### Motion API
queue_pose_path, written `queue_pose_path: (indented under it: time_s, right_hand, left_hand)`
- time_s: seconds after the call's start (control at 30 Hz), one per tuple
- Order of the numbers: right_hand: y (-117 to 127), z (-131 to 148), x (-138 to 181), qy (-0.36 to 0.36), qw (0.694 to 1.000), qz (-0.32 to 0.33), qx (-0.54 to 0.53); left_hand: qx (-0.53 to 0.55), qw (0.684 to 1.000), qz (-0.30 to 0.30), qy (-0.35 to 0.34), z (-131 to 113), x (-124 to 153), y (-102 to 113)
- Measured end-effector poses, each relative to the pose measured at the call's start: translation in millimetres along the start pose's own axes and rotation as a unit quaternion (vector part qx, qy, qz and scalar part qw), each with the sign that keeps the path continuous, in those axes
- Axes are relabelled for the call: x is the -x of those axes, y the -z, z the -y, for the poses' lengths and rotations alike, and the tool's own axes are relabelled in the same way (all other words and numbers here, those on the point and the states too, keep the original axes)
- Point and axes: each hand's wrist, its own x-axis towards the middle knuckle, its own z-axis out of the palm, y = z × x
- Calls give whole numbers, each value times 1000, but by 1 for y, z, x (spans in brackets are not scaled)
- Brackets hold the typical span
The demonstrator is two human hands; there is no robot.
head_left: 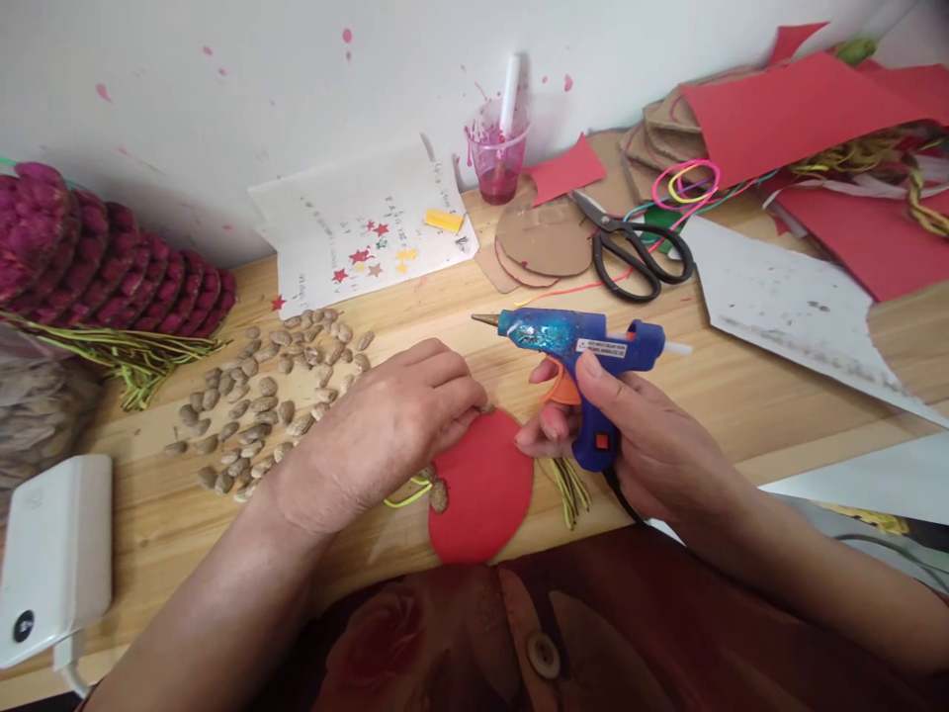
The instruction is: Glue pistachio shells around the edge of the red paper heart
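My right hand (pixel 652 435) grips a blue hot glue gun (pixel 553 331), its nozzle pointing left above the table and its orange trigger under my fingers. My left hand (pixel 404 425) is closed at the upper edge of a red disc (pixel 481 485), and a peanut (pixel 486 406) shows at its fingertips. Another peanut (pixel 439 495) sits on the disc's left edge, partly beside a yellow-green cord (pixel 409 492). At the disc's right, a green tassel (pixel 569 489) lies on the wood. Left of my hand, several loose peanuts (pixel 263 403) are spread out.
Black-handled scissors (pixel 630 252) lie by cardboard discs (pixel 545 237) at the back. A pink-stained cup (pixel 498 158) holds a white stick. Purple-painted stacked pieces (pixel 111 252) and a white power bank (pixel 59 554) are at left. Red sheets (pixel 808 109) pile up at right.
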Motion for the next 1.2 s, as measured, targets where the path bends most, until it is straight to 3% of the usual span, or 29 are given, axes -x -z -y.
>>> queue_pose_path:
  time_s: [1.2]
  right_hand:
    - [0,-1,-1,0,1000,1,4]
  left_hand:
    - [12,1000,5,4,-2,0,1]
